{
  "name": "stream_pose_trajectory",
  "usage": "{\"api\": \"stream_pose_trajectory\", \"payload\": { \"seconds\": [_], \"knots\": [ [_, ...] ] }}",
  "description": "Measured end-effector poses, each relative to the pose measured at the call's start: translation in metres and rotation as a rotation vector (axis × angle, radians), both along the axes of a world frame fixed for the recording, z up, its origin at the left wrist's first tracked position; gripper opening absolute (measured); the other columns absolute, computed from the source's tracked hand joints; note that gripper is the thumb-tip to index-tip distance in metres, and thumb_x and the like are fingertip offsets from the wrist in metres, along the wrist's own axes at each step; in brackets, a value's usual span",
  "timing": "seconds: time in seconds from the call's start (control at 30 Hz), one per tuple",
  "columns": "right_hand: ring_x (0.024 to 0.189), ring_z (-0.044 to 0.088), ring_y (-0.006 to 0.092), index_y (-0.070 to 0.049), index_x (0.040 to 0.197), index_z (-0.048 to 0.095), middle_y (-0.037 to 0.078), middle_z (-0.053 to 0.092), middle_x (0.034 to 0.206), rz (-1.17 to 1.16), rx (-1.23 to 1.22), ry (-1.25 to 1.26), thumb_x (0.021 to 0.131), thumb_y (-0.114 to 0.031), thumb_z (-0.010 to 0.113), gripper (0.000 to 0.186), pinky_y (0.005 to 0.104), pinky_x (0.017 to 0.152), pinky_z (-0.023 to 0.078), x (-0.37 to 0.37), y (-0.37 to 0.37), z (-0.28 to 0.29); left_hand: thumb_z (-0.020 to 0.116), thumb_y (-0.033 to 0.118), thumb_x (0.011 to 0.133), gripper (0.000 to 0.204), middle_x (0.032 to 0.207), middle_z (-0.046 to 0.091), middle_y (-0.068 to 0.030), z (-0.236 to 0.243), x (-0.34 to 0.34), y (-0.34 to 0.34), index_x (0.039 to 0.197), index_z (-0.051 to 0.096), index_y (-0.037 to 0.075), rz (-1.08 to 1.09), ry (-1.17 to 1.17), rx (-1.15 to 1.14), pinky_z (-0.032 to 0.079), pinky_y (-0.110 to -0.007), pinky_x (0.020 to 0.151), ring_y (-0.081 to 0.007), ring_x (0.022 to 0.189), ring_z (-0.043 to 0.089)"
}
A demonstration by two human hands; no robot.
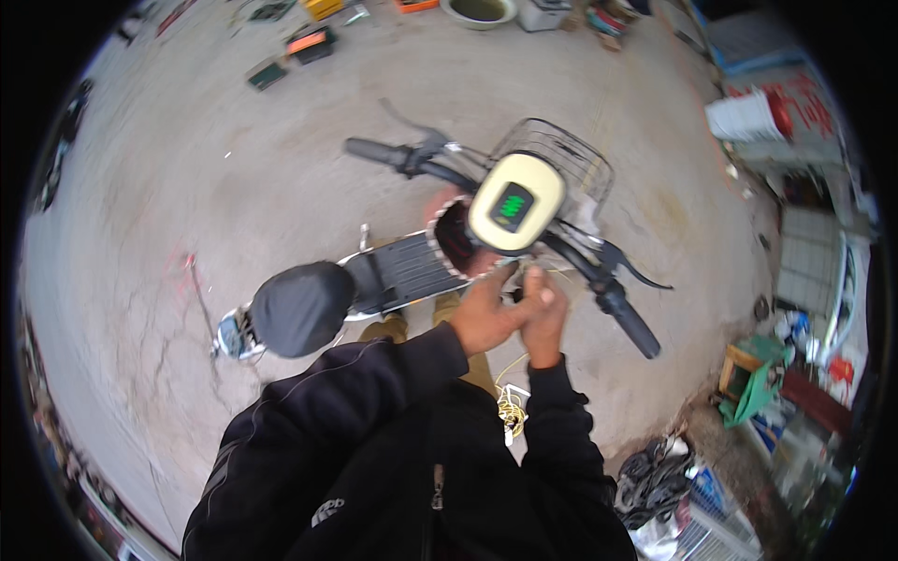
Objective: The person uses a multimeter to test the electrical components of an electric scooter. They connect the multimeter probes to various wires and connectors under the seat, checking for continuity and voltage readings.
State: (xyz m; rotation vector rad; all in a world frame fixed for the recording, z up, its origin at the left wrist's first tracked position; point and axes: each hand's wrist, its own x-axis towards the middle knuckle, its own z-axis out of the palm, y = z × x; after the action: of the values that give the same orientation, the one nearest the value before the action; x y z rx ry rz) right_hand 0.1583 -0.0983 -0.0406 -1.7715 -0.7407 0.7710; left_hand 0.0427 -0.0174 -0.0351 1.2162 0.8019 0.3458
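An electric scooter stands in front of me, its handlebar turned at an angle. Its cream head cover (543, 182) carries a dark display (512, 206) lit with green digits. Just below that cover, on the near side, my left hand (488, 310) and my right hand (545, 316) meet with their fingers bent together. Whatever lies between the fingertips is small and mostly hidden. Thin pale wires (561, 272) show beside them. To the right sits the right handlebar grip (631, 323), close to a black brake lever (636, 266).
A wire basket (585, 154) hangs ahead of the handlebar. The black seat (301, 307) and ribbed footboard (407, 269) extend left. Yellow cord (511, 411) lies coiled near my feet. Boxes and a basin (479, 13) stand far off; a white bucket (744, 117) and clutter line the right.
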Motion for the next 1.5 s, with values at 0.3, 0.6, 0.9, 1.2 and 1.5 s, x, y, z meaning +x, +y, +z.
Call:
{"api": "stream_pose_trajectory", "payload": {
  "seconds": [0.3, 0.6, 0.9, 1.2, 1.5],
  "knots": [
    [0.081, 0.062, 0.021, 0.003, 0.117, 0.066, 0.009, 0.066, 0.093, -0.378, -0.092, 0.323, 0.115, -0.065, 0.036, 0.074, 0.0376, 0.076, 0.054, 0.015, -0.063, -0.052, 0.075, 0.059, 0.099, 0.088, 0.144, 0.065, -0.0314, -0.017, -0.201, -0.009, 0.147, 0.058, -0.012, -0.04, -0.013, -0.227, 0.048, -0.045, 0.118, -0.0383, 0.135, 0.064],
    [0.069, 0.066, 0.0177, 0.004, 0.108, 0.073, 0.007, 0.068, 0.081, 0.334, -0.604, 0.316, 0.114, -0.039, 0.053, 0.047, 0.0331, 0.067, 0.054, -0.085, -0.063, -0.106, 0.073, 0.052, 0.103, 0.063, 0.115, 0.076, -0.0112, -0.105, -0.4, -0.15, 0.133, 0.071, -0.003, 0.775, 0.243, -0.414, 0.06, -0.033, 0.084, -0.0179, 0.098, 0.073],
    [0.076, 0.073, 0.0406, 0.002, 0.099, 0.075, 0.023, 0.073, 0.082, 1.238, -0.302, -0.425, 0.105, -0.029, 0.068, 0.032, 0.0472, 0.07, 0.054, -0.162, 0.047, -0.129, 0.075, 0.04, 0.103, 0.052, 0.107, 0.079, -0.0129, -0.135, -0.409, -0.393, 0.123, 0.07, -0.008, 1.354, 0.547, -0.645, 0.061, -0.033, 0.082, -0.018, 0.095, 0.076],
    [0.083, 0.075, 0.0417, 0.003, 0.097, 0.077, 0.024, 0.076, 0.087, 1.298, -0.403, -0.476, 0.101, -0.03, 0.071, 0.033, 0.0476, 0.075, 0.057, -0.179, 0.019, -0.148, 0.068, 0.045, 0.107, 0.055, 0.101, 0.079, -0.0184, -0.124, -0.447, -0.466, 0.118, 0.074, -0.009, 1.467, 0.869, -0.469, 0.057, -0.036, 0.089, -0.0225, 0.096, 0.073],
    [0.09, 0.072, 0.0473, 0.0, 0.095, 0.077, 0.025, 0.076, 0.091, 1.527, -0.447, -0.471, 0.1, -0.034, 0.068, 0.035, 0.0563, 0.081, 0.055, -0.319, -0.005, -0.169, 0.068, 0.043, 0.107, 0.049, 0.085, 0.073, -0.0107, -0.164, -0.649, -0.449, 0.115, 0.07, -0.006, 1.46, 0.8, -0.496, 0.053, -0.03, 0.059, -0.0149, 0.064, 0.066]
  ]
}}
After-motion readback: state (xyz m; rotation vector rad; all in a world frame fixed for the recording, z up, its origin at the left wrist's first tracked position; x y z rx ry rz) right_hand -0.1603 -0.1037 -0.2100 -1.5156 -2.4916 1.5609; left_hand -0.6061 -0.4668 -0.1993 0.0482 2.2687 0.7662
